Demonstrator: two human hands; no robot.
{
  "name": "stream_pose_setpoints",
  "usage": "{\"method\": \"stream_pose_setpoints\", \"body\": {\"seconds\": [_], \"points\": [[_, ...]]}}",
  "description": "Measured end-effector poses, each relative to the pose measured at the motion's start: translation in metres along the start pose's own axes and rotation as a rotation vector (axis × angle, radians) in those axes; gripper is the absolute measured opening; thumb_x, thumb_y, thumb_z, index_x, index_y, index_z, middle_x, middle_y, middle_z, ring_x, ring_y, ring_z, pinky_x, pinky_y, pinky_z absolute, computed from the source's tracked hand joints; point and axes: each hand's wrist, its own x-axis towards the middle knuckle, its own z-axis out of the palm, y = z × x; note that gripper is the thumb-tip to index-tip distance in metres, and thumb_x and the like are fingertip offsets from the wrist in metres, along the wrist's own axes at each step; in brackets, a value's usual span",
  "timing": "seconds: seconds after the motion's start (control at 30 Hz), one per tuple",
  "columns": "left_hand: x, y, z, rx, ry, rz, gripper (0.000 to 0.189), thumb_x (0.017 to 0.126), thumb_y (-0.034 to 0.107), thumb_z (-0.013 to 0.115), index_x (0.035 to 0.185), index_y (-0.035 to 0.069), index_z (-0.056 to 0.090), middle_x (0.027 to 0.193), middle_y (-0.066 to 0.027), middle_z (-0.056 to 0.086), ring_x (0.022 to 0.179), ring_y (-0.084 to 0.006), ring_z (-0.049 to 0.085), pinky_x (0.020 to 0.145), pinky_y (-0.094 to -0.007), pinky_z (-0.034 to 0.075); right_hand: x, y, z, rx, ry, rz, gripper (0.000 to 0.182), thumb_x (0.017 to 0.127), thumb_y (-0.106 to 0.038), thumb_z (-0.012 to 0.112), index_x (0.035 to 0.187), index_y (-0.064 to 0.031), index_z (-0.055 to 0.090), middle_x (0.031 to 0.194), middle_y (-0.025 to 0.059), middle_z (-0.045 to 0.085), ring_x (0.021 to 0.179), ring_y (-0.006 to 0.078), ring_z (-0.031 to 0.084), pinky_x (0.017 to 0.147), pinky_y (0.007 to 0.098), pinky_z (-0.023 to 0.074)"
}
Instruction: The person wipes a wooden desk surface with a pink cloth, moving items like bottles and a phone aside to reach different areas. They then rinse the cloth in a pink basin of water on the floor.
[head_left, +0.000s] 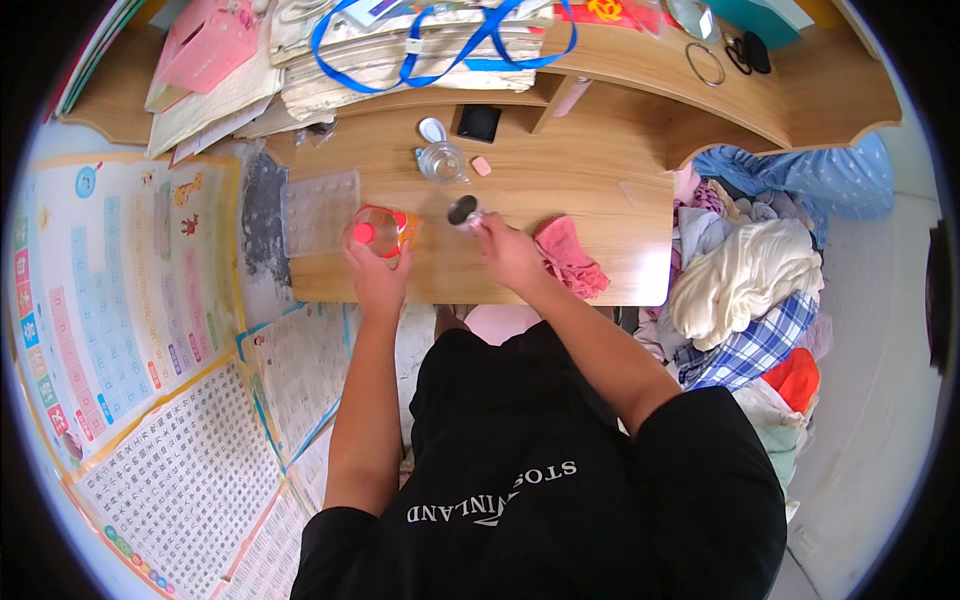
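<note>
My left hand (377, 276) grips a clear plastic bottle (385, 225) with a red cap and a red-orange label, low over the desk's left part. In my right hand (511, 251) is a small cylindrical container (466, 213) with a dark round end, slightly blurred; whether that end is a lid or an opening I cannot tell. A clear cup (442, 163) stands beyond the hands, with a white oval lid-like piece (432, 130) behind it. To its right lies a small pink block (481, 166). A crumpled pink cloth (568, 256) rests right of my right hand.
A clear plastic tray with round bumps (321, 214) lies at the wooden desk's (622, 225) left edge. A black square box (478, 123) sits at the back under a shelf (637, 64) with stacked papers and a blue lanyard (409, 75). Clothes (750, 277) are heaped at right.
</note>
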Motion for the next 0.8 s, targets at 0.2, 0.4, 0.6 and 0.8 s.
{"method": "stream_pose_setpoints", "body": {"seconds": [0.2,0.4,0.6,0.8], "points": [[0.003,0.003,0.004,-0.014,-0.001,0.0,0.09,0.085,0.024,0.088,0.153,-0.002,0.035,0.152,-0.0265,0.043,0.14,-0.0476,0.045,0.115,-0.0517,0.043,-0.044,0.078,-0.096,0.477,0.176,0.052,0.034,0.109,-0.034,0.065,0.12,-0.0016,0.06,0.088,0.0104,0.07,0.078,0.0187,0.067,0.069,0.0382,0.0576],[0.005,-0.008,0.008,0.031,0.015,0.038,0.088,0.086,0.024,0.088,0.15,-0.006,0.037,0.152,-0.0297,0.042,0.14,-0.0495,0.044,0.116,-0.0523,0.041,-0.003,0.126,-0.164,0.678,0.233,0.396,0.04,0.11,-0.046,0.059,0.11,-0.0064,0.064,0.083,0.0046,0.064,0.075,0.0124,0.062,0.061,0.03,0.056],[0.005,-0.002,0.005,0.016,0.008,0.026,0.089,0.086,0.022,0.088,0.153,-0.006,0.037,0.154,-0.0299,0.042,0.142,-0.0485,0.043,0.119,-0.0515,0.039,0.056,0.143,-0.19,0.794,0.254,0.511,0.036,0.111,-0.047,0.055,0.106,-0.0117,0.062,0.084,0.0001,0.064,0.08,0.0122,0.063,0.071,0.0373,0.057],[0.005,-0.002,0.006,0.023,0.024,0.06,0.089,0.085,0.019,0.088,0.154,-0.006,0.037,0.155,-0.0294,0.042,0.143,-0.0479,0.042,0.121,-0.051,0.037,0.112,0.176,-0.193,0.89,0.212,0.496,0.028,0.109,-0.044,0.063,0.106,-0.016,0.061,0.098,-0.0003,0.072,0.086,0.0122,0.065,0.077,0.038,0.0522]]}}
